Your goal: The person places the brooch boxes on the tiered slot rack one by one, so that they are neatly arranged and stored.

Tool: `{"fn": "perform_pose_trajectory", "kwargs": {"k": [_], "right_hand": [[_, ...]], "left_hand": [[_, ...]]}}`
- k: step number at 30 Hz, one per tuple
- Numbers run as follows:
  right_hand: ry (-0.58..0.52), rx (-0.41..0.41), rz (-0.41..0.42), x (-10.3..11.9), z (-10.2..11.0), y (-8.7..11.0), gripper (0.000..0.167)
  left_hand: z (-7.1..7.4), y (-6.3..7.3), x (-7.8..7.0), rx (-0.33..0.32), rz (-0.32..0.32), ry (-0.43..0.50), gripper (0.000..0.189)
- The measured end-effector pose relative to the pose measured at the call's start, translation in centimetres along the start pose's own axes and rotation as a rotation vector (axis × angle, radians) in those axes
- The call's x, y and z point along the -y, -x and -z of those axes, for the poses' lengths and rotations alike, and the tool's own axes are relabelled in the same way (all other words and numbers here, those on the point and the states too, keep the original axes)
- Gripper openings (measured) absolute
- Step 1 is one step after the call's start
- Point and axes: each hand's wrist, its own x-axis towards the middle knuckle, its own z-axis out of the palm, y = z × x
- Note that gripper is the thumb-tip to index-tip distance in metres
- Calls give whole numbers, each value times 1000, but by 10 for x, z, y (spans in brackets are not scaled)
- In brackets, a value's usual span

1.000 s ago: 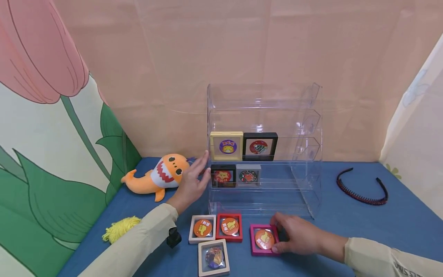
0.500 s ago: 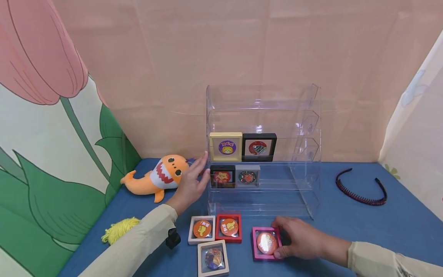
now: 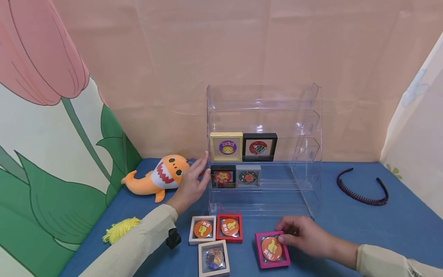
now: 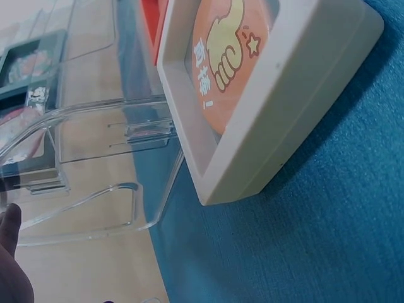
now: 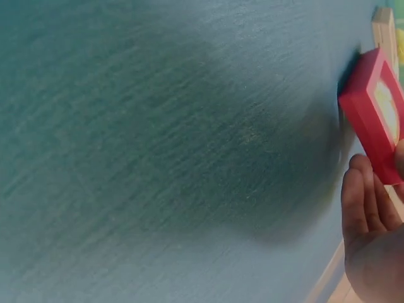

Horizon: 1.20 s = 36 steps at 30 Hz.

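Note:
My right hand (image 3: 306,236) pinches a pink square display frame (image 3: 271,250) at its upper right corner, thumb on the front. An orange badge with a yellow thumbs-up is inside the frame, which tilts a little over the blue cloth. In the right wrist view, the fingers (image 5: 363,196) reach under one edge of the frame. My left hand (image 3: 188,186), fingers extended, rests at the left side of a clear tiered rack (image 3: 263,198). On the rack stand a cream frame (image 3: 212,146), a black frame (image 3: 274,148), a smaller black frame (image 3: 223,177) and a grey frame (image 3: 258,177).
Before the rack lie a white frame (image 3: 191,231), a red frame (image 3: 240,229) and a cream frame (image 3: 202,261). Leftward are an orange plush shark (image 3: 142,186) and a yellow yarn bundle (image 3: 121,229). A dark headband (image 3: 360,198) lies to the right.
My right hand has drawn the pink frame to the right and toward me, turning it slightly. The thumb has shifted from its lower right corner to the upper right. The left hand stays put.

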Motion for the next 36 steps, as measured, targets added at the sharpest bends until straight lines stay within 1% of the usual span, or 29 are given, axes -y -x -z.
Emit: {"fn": "perform_pose_trajectory", "kwargs": {"k": [2, 3, 7, 11, 14, 18, 21, 23, 31, 36], "right_hand": [[-28, -7, -21, 0, 3, 1, 12], [-43, -14, -16, 0, 4, 2, 13], [-42, -53, -18, 1, 10, 4, 14], [-3, -102, -30, 3, 16, 6, 16], [30, -137, -15, 4, 19, 8, 15], [70, -192, 32, 2, 22, 10, 14], [109, -246, 69, 1, 26, 10, 14], [138, -281, 75, 1, 29, 10, 14], [255, -450, 21, 13, 50, 8, 14], [367, -568, 12, 22, 67, 6, 19]], "left_hand": [[0, 0, 0, 3, 6, -1, 57], [0, 0, 0, 5, 8, -2, 57], [0, 0, 0, 9, 16, -4, 58], [0, 0, 0, 8, 11, 2, 58], [0, 0, -1, 12, 14, 4, 59], [1, 0, -2, 11, 14, 3, 58], [0, 0, -1, 10, 13, 5, 58], [0, 0, -1, 9, 11, 7, 59], [0, 1, 1, 6, 7, 5, 59], [0, 1, 0, 8, 11, 8, 59]]}}
